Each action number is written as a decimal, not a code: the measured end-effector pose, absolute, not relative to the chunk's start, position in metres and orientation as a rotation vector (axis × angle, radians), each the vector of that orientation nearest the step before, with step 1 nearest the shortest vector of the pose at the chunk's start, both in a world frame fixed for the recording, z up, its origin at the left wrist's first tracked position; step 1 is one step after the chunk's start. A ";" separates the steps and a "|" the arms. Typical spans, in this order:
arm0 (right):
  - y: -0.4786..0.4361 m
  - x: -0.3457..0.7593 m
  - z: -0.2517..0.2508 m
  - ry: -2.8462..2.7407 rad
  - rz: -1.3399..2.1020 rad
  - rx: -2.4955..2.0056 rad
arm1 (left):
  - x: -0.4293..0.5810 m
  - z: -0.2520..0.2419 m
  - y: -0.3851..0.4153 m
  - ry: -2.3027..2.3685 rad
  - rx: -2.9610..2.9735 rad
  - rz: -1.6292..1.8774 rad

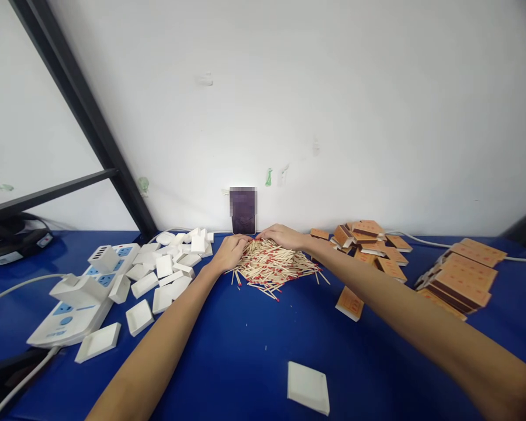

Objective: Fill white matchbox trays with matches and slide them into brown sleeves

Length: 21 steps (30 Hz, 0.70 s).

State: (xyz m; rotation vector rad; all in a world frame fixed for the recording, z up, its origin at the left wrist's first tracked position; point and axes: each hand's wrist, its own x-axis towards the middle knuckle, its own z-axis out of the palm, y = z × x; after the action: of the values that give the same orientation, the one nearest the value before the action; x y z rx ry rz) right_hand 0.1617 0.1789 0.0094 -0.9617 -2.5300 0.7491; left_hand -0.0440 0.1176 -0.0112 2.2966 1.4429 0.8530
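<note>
A loose pile of matches [278, 263] with red heads lies near the wall. My left hand [231, 252] is at the pile's far left edge, its fingers curled in against matches there. From the other side my right hand [283, 235] reaches over the back of the pile, fingers bent together and pointing left. The fingertips of both hands nearly meet, with red match heads showing between them. How many matches they hold is hidden. One white matchbox tray [308, 387] lies by itself at the near edge.
White matchbox trays [164, 266] are heaped at left, beside a power strip [70, 316] with plugs and cables. Orange matchbox sleeves [368, 240] lie scattered at right, with a stack of matchboxes [460, 278] farther right. A dark phone-like device [244, 211] leans on the wall.
</note>
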 end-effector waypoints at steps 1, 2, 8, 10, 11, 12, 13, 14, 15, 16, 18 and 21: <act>0.176 0.162 0.010 -2.527 0.754 -0.969 | -0.044 -0.011 0.116 1.432 2.306 0.848; 0.173 0.162 0.011 -2.524 0.756 -0.976 | -0.044 -0.011 0.115 1.423 2.312 0.844; 0.159 0.166 0.019 -2.470 0.737 -1.003 | -0.045 -0.013 0.112 1.421 2.314 0.941; 0.154 0.172 0.024 -2.392 0.633 -1.020 | -0.043 -0.012 0.105 1.416 2.338 1.066; 0.151 0.175 0.028 -2.334 0.547 -1.022 | -0.042 -0.010 0.099 1.403 2.359 1.134; 0.146 0.179 0.031 -2.271 0.447 -1.009 | -0.040 -0.008 0.092 1.375 2.391 1.190; 0.140 0.184 0.035 -2.211 0.354 -0.991 | -0.037 -0.005 0.082 1.332 2.431 1.236; 0.132 0.188 0.039 -2.144 0.285 -0.971 | -0.034 -0.003 0.072 1.277 2.488 1.255; 0.122 0.193 0.041 -2.099 0.228 -0.957 | -0.031 -0.001 0.060 1.215 2.561 1.227; 0.111 0.197 0.043 -2.076 0.173 -0.949 | -0.028 0.001 0.049 1.160 2.640 1.180; 0.085 0.205 0.041 -2.084 0.075 -0.918 | -0.022 0.001 0.030 1.108 2.799 1.037; 0.047 0.214 0.026 -2.237 -0.018 -0.917 | -0.013 -0.002 0.014 1.109 2.978 0.815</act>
State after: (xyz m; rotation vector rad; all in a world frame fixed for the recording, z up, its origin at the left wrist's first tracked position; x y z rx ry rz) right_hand 0.2137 0.0475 0.0255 -0.9172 -2.2372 -0.0183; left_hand -0.0126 0.0145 -0.0019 2.9785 1.1093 0.8148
